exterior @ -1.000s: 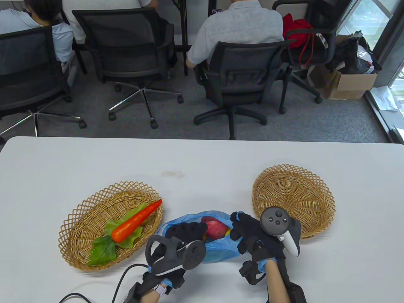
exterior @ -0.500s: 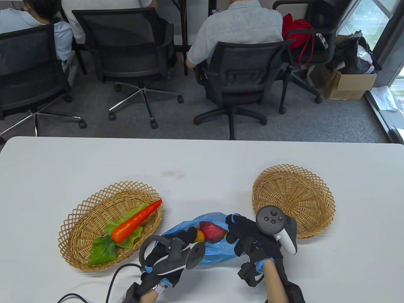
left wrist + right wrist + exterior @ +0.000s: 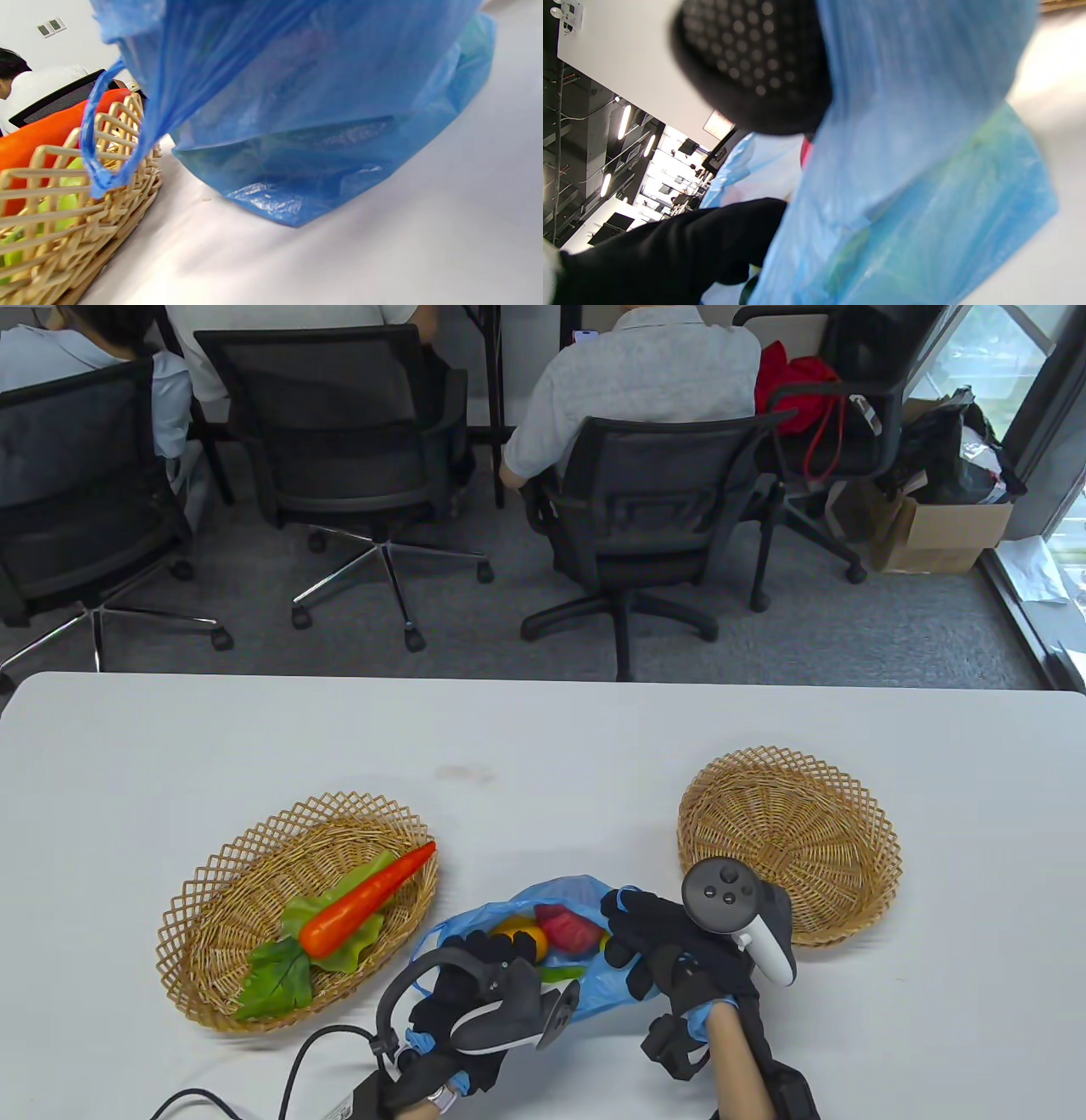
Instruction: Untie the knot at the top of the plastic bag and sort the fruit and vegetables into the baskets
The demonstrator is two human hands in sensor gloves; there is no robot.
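Note:
The blue plastic bag [image 3: 475, 918] lies open-mouthed on the table between the two baskets. Inside it show a red apple [image 3: 570, 929], a yellow-orange fruit [image 3: 519, 937] and a bit of something green [image 3: 562, 973]. My left hand [image 3: 488, 948] grips the bag's left rim, and my right hand [image 3: 624, 937] grips its right rim. In the left wrist view the bag [image 3: 305, 106] fills the top, with no fingers in sight. A gloved fingertip [image 3: 751, 63] presses on the bag [image 3: 925, 169] in the right wrist view.
The left wicker basket [image 3: 204, 899] holds an orange carrot [image 3: 365, 899] on green lettuce leaves [image 3: 276, 976]. The right wicker basket [image 3: 789, 840] has nothing in it. A black cable [image 3: 297, 1069] runs from my left wrist. Office chairs and seated people are beyond the table's far edge.
My left hand has drawn back toward me and the right hand has shifted slightly left, both holding the bag. The mouth stands wider and the yellow-orange fruit now shows.

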